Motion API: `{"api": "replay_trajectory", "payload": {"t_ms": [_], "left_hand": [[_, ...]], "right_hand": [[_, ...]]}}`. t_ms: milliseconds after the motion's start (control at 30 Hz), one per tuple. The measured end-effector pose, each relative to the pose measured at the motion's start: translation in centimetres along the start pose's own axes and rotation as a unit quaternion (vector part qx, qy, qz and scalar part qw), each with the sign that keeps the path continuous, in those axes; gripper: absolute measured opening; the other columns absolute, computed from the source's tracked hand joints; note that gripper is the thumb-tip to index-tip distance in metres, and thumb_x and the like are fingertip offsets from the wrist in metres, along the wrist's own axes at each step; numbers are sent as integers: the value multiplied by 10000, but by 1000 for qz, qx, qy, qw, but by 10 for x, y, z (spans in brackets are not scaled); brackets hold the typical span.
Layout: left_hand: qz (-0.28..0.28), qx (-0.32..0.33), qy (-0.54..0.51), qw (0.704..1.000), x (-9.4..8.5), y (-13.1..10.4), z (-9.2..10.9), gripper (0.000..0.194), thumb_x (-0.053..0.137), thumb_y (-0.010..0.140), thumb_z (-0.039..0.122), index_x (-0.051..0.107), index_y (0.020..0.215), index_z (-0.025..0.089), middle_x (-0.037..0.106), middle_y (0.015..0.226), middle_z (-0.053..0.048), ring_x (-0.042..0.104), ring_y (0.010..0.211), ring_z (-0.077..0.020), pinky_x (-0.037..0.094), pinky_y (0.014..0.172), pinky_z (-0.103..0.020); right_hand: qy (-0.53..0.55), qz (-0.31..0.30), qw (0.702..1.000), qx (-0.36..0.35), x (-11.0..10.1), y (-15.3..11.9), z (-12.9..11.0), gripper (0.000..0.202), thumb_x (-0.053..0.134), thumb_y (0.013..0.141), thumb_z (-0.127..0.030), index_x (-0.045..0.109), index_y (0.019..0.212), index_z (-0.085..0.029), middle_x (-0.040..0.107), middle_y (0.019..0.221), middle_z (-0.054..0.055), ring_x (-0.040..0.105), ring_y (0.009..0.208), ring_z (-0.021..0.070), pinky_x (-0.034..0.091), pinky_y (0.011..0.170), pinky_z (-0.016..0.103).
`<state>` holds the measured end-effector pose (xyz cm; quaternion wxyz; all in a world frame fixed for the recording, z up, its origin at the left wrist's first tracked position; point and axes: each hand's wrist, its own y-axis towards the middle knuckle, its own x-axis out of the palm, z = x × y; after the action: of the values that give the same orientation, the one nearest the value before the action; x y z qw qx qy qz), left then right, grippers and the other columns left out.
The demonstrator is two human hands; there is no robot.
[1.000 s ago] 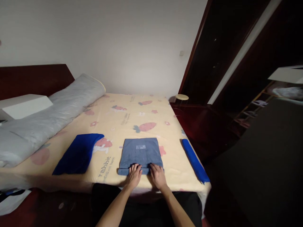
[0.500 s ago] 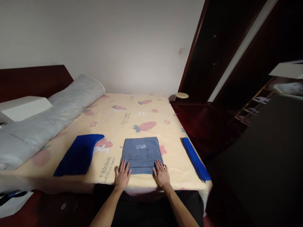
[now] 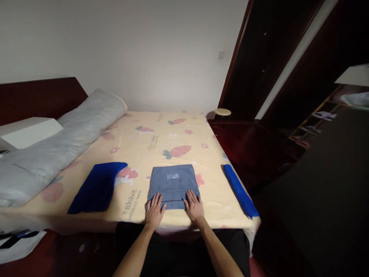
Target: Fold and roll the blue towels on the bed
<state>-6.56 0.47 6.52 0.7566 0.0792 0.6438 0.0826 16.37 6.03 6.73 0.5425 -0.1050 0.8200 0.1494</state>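
A grey-blue folded cloth point(image 3: 173, 181) with white "HAPPY LIFE" lettering lies flat near the front edge of the bed. Its near part is folded over in a band. My left hand point(image 3: 155, 211) rests on its near left corner, fingers stretched out. On the near right part lies my right hand point(image 3: 194, 206), flat with the fingers extended. To the left is a spread dark-blue cloth point(image 3: 96, 188). A rolled or narrowly folded blue cloth point(image 3: 240, 192) lies along the bed's right edge.
The bed sheet point(image 3: 152, 154) is pale yellow with carrot and rabbit prints. A rolled grey quilt point(image 3: 66, 142) and a white box point(image 3: 31, 132) are on the left, by the dark headboard point(image 3: 43, 96). A round stool point(image 3: 222, 112) and a shelf rack point(image 3: 314, 119) stand right.
Both hands have shifted slightly on the grey-blue cloth; the left has moved right, the right a little farther forward. The view has shifted slightly. Both blue cloths lie as before.
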Motion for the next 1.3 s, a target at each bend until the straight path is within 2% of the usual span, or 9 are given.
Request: {"api": "replay_trajectory", "payload": {"t_ms": [167,333,467,633,833,967,1133,1200,1300], "left_hand": [[23,-53,34,998,-2,-7,-6,498,336,961,368,481,1382,144,435,1508,-161,368,1404,-292,269,1112,-575],[-8,64,-30,997,4,11,23,487,341,876,78,573,1286,203,574,1401,-80,438,1353,-191,282,1145,-443],[-12,65,-34,997,9,25,30,409,367,907,151,604,1229,238,660,1264,-45,570,1176,-146,423,1018,-334],[17,2,-14,1000,-1,18,-4,420,337,962,299,546,1319,224,597,1365,-101,513,1258,-221,399,1028,-438],[27,-39,24,999,-2,5,-28,463,340,960,358,514,1365,215,534,1438,-124,468,1319,-283,290,1102,-584],[3,27,-17,999,10,16,-4,496,339,904,146,501,1373,166,530,1438,-141,449,1348,-262,339,1111,-534],[-21,110,-46,993,22,31,31,499,378,889,118,528,1343,260,601,1378,-33,519,1274,-138,427,1074,-332],[-17,108,-43,993,21,30,29,457,364,930,185,512,1358,246,576,1406,-53,502,1297,-157,430,1071,-366],[-6,77,-23,997,14,23,4,443,344,970,311,483,1387,258,533,1449,-61,467,1338,-189,423,1061,-417]], "right_hand": [[-34,61,996,48,1,-4,11,528,309,994,-384,459,1414,-103,396,1503,155,330,1416,283,250,1131,494],[12,10,996,-93,10,5,-21,478,311,982,-270,450,1429,-173,452,1482,96,362,1400,194,281,1128,388],[20,-12,992,-121,16,10,-38,441,379,964,-276,507,1385,-245,552,1406,36,439,1343,136,324,1094,307],[-1,21,999,-33,6,5,-3,472,267,1006,-326,526,1366,-165,511,1432,112,400,1378,250,311,1100,469],[-43,65,996,43,0,-7,42,497,300,998,-393,537,1360,-147,499,1435,129,405,1373,290,320,1092,490],[-34,67,997,14,0,-2,24,491,286,998,-353,508,1385,-148,460,1465,133,374,1394,273,297,1114,482],[24,-48,991,-122,4,10,-21,481,305,967,-237,464,1420,-198,472,1464,89,404,1375,192,336,1097,384],[27,-58,991,-120,6,12,-25,470,331,969,-269,471,1414,-210,490,1451,86,416,1368,197,342,1092,394],[15,-15,997,-72,7,10,-8,451,337,987,-349,506,1389,-231,512,1435,82,420,1365,225,329,1100,440]]}}
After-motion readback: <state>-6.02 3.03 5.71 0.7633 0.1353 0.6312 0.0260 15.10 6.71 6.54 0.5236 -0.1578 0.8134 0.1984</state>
